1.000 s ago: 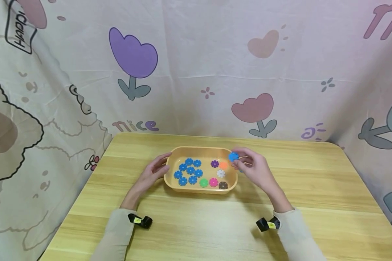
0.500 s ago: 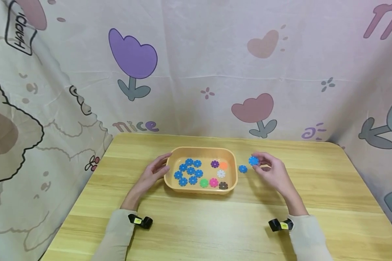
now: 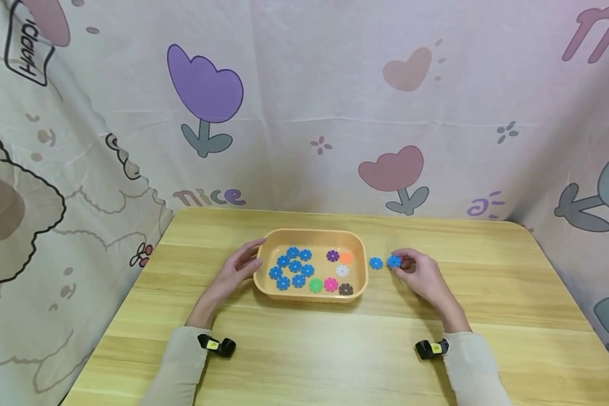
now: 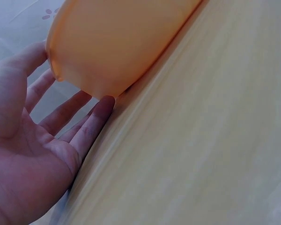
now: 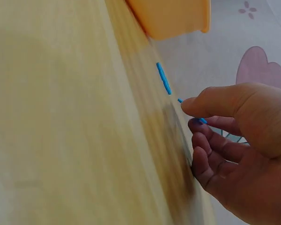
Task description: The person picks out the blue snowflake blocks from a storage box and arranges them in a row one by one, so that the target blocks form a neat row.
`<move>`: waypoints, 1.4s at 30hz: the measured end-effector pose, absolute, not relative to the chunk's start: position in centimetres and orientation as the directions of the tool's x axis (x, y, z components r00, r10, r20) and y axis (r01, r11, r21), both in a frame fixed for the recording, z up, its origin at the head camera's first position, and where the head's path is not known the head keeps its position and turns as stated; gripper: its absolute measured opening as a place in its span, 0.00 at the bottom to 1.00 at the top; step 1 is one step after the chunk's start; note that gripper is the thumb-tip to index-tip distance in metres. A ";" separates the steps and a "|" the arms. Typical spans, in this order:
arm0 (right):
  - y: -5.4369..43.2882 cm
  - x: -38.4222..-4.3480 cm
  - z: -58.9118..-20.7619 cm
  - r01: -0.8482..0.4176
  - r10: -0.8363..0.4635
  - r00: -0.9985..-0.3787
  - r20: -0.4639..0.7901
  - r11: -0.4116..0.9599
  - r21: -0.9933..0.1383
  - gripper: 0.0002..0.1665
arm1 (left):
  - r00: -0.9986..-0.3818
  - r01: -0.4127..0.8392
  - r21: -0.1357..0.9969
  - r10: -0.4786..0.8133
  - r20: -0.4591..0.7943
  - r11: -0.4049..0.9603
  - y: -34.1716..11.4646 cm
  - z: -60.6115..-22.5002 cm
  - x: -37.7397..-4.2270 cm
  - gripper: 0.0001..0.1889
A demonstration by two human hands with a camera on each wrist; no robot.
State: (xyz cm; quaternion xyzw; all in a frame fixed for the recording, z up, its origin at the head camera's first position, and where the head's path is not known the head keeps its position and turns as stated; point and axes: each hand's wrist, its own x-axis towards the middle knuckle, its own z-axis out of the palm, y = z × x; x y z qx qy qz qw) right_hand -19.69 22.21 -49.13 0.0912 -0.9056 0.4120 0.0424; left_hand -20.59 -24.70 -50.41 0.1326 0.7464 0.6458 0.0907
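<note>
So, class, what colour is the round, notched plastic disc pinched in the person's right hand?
Blue: the notched plastic disc shows best in the head view.

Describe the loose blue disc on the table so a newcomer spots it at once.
On the light wood-grain table stands a shallow orange plastic tray. Just past its right end lies a flat blue notched plastic disc. It alone lies outside the tray unheld: the right hand pinches the similar blue disc beside it, and the remaining blue discs lie inside.
</note>
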 end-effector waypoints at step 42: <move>22.0 -19.9 -49.7 -0.138 -0.099 -0.990 0.096 0.677 -0.723 0.22 | -0.950 0.061 0.990 0.312 0.018 0.129 -24.8 -50.4 -20.5 0.27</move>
